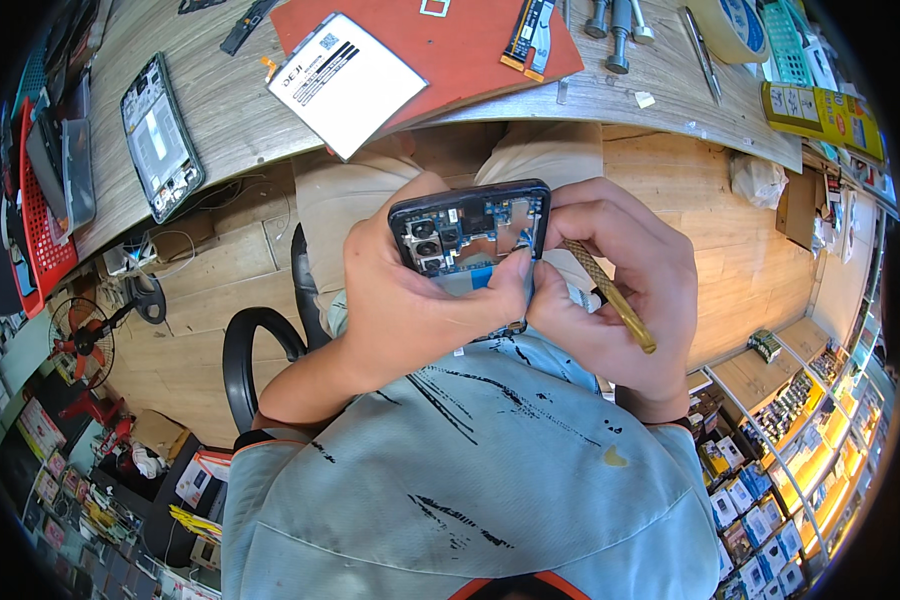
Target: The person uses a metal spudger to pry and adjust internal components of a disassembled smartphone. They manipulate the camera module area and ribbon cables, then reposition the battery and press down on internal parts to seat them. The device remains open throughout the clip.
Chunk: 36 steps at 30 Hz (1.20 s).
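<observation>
An opened smartphone (pixel 475 225), its back off, shows a circuit board and several camera lenses. My left hand (pixel 410 265) is closed round its left side, with the thumb pressed over the lower part of the inside. My right hand (pixel 625 270) meets the phone's right edge with thumb and fingertips. Tucked in that same hand is a slim gold tool with a knurled handle (pixel 610 295); its working tip does not show. Both hands are over my lap, just off the bench's near edge. My fingers hide the lower part of the phone.
On the wooden bench (pixel 240 120), a white battery (pixel 348 85) lies partly on a red mat (pixel 450 60) with a flex part (pixel 532 40). Left of it lies another opened phone (pixel 160 135), near a red basket (pixel 40 200). Screwdrivers (pixel 618 35), a pen (pixel 702 55) and a tape roll (pixel 730 30) are at right.
</observation>
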Each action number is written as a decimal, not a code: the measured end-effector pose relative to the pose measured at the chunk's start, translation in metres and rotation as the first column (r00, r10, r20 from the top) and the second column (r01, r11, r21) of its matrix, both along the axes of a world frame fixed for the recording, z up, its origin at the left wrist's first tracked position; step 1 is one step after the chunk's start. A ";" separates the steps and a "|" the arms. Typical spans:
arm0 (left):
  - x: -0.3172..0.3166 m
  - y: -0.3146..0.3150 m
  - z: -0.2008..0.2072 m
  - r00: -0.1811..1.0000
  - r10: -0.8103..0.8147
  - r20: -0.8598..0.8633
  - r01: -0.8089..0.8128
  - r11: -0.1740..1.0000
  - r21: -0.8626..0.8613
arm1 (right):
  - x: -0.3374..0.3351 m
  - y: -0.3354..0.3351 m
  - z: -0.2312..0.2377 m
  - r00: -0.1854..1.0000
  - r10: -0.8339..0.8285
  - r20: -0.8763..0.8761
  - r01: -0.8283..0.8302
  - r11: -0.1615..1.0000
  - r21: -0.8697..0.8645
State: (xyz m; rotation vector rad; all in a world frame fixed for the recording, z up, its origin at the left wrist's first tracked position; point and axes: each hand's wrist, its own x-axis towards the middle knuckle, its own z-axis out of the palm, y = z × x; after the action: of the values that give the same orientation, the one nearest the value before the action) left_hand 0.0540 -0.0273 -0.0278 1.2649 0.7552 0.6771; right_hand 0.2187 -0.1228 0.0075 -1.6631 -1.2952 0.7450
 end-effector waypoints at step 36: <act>-0.009 0.007 0.001 0.954 -0.234 0.188 0.290 0.883 -0.370 | 0.003 -0.007 -0.008 0.862 -0.240 -0.447 0.231 0.970 -0.074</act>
State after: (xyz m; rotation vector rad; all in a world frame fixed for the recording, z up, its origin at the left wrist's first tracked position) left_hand 0.0454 -0.0204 -0.0268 0.9149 0.5560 0.3608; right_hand 0.2217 -0.1296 -0.0008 -1.5067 -0.7415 0.9278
